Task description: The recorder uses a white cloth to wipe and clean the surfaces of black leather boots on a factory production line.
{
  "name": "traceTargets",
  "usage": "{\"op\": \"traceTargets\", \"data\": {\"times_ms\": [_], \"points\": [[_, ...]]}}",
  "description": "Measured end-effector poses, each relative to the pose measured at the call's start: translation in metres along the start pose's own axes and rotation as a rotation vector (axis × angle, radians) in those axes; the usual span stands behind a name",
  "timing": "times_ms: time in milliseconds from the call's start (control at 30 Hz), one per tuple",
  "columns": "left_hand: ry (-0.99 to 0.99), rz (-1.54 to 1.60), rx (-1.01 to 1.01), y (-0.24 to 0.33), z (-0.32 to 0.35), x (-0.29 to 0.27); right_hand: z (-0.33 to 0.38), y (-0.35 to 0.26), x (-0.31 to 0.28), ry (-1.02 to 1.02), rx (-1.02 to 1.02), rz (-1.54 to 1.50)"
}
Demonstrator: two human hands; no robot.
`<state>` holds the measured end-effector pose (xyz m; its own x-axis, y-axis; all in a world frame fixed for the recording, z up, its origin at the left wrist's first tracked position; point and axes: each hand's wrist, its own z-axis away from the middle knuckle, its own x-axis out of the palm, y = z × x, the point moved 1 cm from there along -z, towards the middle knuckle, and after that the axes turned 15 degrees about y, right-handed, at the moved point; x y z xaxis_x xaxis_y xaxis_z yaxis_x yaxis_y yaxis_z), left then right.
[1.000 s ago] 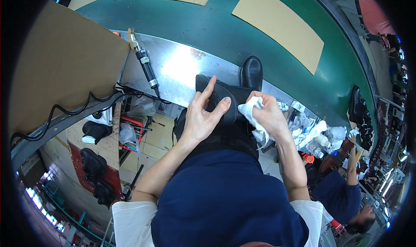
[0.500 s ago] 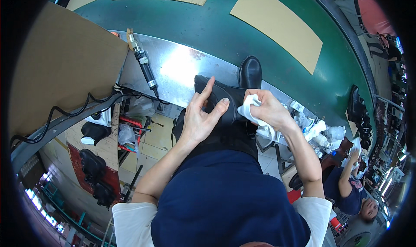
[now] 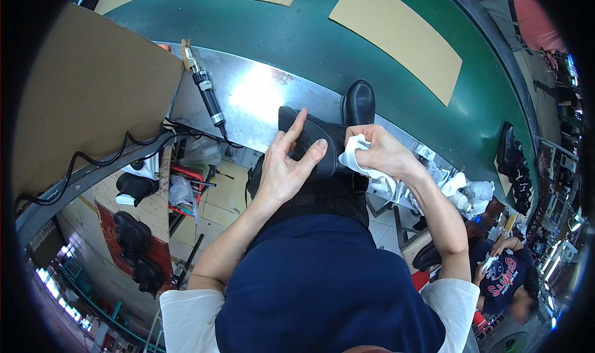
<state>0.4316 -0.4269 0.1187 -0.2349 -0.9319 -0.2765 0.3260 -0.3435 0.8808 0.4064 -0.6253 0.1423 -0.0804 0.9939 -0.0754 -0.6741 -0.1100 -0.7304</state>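
A black leather boot lies across my lap by the bench edge. My left hand grips it from the left, thumb and forefinger apart on its surface, the other fingers partly hidden. A bunched white cloth is pinched in my right hand and presses against the boot's right side. Just beyond, a rounded black toe points away over the metal strip; whether it belongs to the same boot I cannot tell.
A black power screwdriver with a cable lies on the metal strip. Cardboard sheets rest on the green bench. White crumpled material and clear plastic sit at right. Black shoes stand at lower left; a co-worker is at right.
My right hand and the cloth have shifted slightly left along the boot, and the right elbow has swung outward. My left hand stays in place. The co-worker at right has changed posture.
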Motion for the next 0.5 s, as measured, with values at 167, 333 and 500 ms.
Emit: {"op": "traceTargets", "data": {"times_ms": [167, 333, 500], "points": [[0.008, 0.005, -0.003, -0.002, -0.001, -0.001, 0.007, -0.017, 0.007, 0.090, 0.148, -0.022], [-0.010, 0.004, -0.029, -0.002, -0.003, -0.004, -0.009, -0.017, -0.008, -0.041, -0.065, 0.065], [-0.022, -0.006, -0.029, 0.000, -0.003, -0.007, -0.023, -0.017, -0.007, -0.188, -0.074, 0.140]]}}
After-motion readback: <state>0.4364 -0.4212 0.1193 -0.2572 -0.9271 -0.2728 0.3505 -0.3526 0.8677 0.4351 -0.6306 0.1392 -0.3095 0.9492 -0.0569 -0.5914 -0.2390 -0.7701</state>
